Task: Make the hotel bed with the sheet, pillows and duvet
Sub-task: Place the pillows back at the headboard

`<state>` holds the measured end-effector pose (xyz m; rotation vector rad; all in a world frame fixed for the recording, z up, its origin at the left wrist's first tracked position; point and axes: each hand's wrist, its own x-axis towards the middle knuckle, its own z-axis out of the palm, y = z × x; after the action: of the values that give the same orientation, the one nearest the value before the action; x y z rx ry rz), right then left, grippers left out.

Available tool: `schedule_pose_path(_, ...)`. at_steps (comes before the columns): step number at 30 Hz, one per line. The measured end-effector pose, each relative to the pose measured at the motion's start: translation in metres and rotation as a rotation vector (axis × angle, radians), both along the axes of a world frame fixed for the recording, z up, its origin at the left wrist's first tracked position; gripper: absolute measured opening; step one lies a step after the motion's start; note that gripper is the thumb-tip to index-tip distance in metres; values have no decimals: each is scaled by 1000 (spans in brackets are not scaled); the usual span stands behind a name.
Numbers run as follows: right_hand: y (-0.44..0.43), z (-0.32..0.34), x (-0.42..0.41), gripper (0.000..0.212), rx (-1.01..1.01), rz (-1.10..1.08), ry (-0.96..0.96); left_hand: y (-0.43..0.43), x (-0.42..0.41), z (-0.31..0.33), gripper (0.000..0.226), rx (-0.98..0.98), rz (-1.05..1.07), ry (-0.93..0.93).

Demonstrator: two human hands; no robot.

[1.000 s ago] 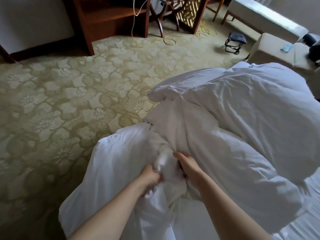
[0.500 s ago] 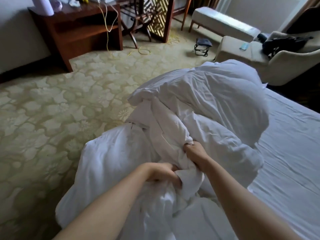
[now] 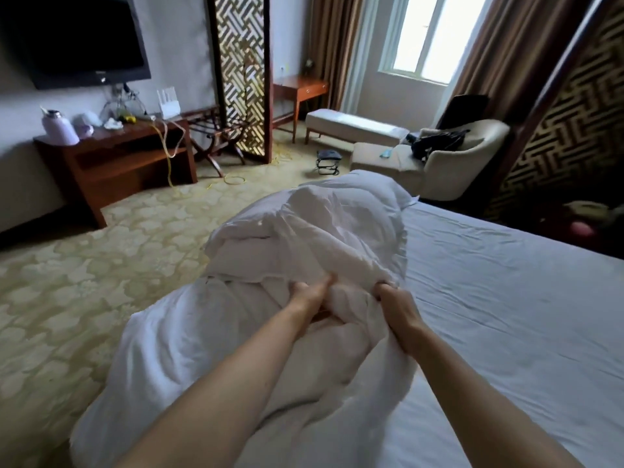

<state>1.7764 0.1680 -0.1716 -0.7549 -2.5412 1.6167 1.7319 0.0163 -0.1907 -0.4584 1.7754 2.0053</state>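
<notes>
Both hands (image 3: 312, 295) have shifted apart, gripping the bunched white duvet (image 3: 314, 231).

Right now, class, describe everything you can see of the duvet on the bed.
The duvet is white, thick and soft-looking, its fabric creased all over. It is not spread out: it lies bunched in a long heap along the bed's left edge, partly hanging over the side toward the carpet. It rests on the flat sheet. The left hand and the right hand each grip a fold near the middle of the heap.
</notes>
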Motion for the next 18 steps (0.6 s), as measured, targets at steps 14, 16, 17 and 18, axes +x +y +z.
schedule_pose_path(14,219,-58,258,53,-77,115,-504,213,227,-35,26,-752,-1617,308)
schedule_pose_path(16,215,-65,249,69,-145,-44,-405,209,235,-49,33,-859,-1752,103)
schedule_pose_path(17,211,-63,240,71,-146,-99,-338,204,230,-55,39,-870,-1746,56)
schedule_pose_path(18,205,-61,231,74,-151,-108,-302,197,224,-57,41,-868,-1697,34)
